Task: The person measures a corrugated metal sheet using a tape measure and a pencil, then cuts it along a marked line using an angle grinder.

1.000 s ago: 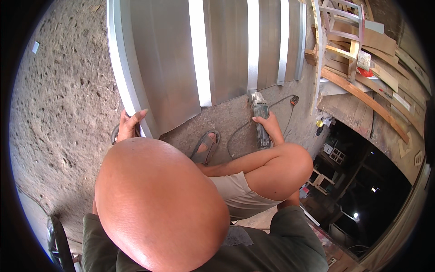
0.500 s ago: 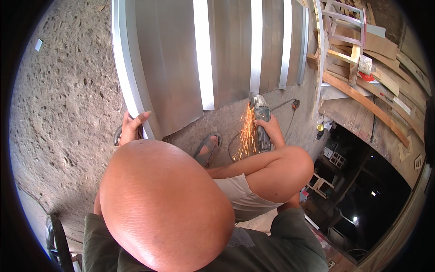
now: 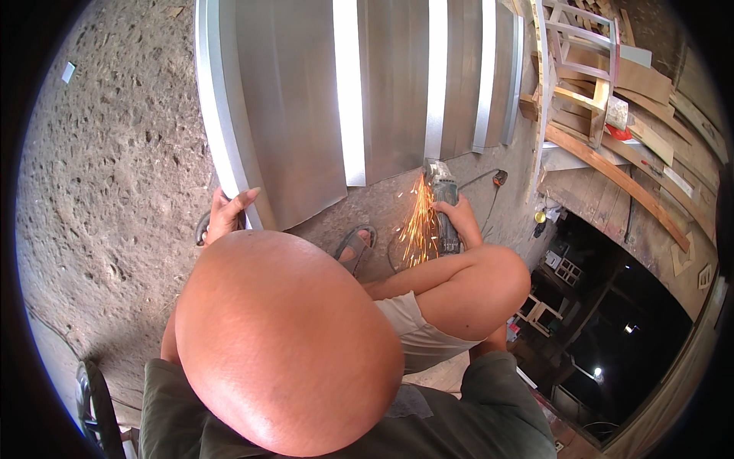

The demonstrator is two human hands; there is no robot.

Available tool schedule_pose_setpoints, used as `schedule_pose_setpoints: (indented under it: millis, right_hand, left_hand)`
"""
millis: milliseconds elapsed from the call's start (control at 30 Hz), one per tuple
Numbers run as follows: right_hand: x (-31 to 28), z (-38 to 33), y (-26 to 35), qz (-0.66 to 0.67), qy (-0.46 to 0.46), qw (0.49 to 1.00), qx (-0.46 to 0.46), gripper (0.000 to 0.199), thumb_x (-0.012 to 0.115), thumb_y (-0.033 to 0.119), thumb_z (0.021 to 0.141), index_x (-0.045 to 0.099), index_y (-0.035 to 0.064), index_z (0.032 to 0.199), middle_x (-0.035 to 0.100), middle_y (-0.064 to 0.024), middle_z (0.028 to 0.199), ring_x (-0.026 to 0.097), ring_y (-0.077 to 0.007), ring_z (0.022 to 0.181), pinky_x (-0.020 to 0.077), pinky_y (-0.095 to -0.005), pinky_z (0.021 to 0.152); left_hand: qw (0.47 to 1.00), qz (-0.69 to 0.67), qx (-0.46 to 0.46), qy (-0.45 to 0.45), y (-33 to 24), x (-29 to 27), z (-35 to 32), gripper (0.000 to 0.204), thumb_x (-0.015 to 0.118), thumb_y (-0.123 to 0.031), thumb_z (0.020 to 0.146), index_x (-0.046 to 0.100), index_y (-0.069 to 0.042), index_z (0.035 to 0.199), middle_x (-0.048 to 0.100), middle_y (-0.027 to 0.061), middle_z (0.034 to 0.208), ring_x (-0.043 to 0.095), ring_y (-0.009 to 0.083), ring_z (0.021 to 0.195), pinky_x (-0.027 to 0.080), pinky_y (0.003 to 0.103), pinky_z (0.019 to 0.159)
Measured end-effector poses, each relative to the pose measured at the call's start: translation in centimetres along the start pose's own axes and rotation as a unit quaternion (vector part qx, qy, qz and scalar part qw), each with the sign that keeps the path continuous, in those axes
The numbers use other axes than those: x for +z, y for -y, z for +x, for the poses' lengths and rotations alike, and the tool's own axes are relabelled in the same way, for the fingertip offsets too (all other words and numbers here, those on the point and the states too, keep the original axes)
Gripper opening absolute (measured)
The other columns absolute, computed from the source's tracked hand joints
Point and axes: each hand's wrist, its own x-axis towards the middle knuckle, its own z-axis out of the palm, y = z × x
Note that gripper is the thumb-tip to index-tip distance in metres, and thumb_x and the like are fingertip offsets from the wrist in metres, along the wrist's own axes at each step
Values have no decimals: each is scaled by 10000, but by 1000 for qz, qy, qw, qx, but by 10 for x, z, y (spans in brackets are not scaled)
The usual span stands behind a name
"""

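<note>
A large ribbed metal sheet (image 3: 298, 115) lies in front of me, with bright raised ribs running away from me. At its near left corner, my left hand (image 3: 227, 214) is closed round the folded edge, thumb on top. My right hand (image 3: 461, 218) wraps round the body of an angle grinder (image 3: 443, 191). The grinder's head meets the sheet's near edge at the end of a rib. Orange sparks (image 3: 419, 229) spray from there toward me. The cutting disc itself is hard to make out. My sandalled foot (image 3: 355, 243) rests between the hands, below the edge.
My raised knee (image 3: 287, 336) fills the lower middle. The grinder's cord runs over the rough concrete floor (image 3: 115, 176) by an orange-and-black connector (image 3: 500, 177). At right stand a wooden chair frame (image 3: 581, 38), stacked boards (image 3: 619, 183) and a dark opening (image 3: 612, 321).
The sheet's near left corner and my left hand appear slightly farther right in the view. The grinder has barely shifted against the rib, and sparks keep flying.
</note>
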Motion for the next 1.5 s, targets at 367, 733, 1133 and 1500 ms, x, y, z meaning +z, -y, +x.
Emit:
schedule_pose_setpoints:
  millis: [367,733,1133,1500]
  right_hand:
    - [1,3,6,13,-10,1000,-13,360,803,140,807,665,-38,1087,726,-97,926,679,-167,736,556,-342,701]
    - [4,0,19,-1,-9,1000,9,577,842,159,753,569,-66,1209,699,-164,1045,691,-226,856,560,-364,779]
    - [3,-1,25,-18,-6,1000,5,575,843,168,751,574,-65,1204,697,-148,1019,682,-217,849,548,-357,790]
    - [-1,-14,18,-39,2,999,26,606,861,200,738,597,-69,1213,701,-154,1055,674,-230,915,537,-363,837]
  left_hand:
    - [1000,13,-1,14,6,-12,6,436,719,-52,912,567,43,1310,699,115,1131,688,203,1003,559,371,876]
    - [1000,7,-1,-16,-1,0,0,444,726,-54,901,571,41,1306,697,118,1123,686,203,999,558,367,878]
    - [1000,18,-4,-20,-1,1,1,467,733,-73,889,564,38,1310,689,114,1128,678,207,1003,553,380,888]
    - [998,48,-19,-38,3,-10,2,478,747,-81,892,559,29,1318,686,105,1119,676,206,994,548,373,893]
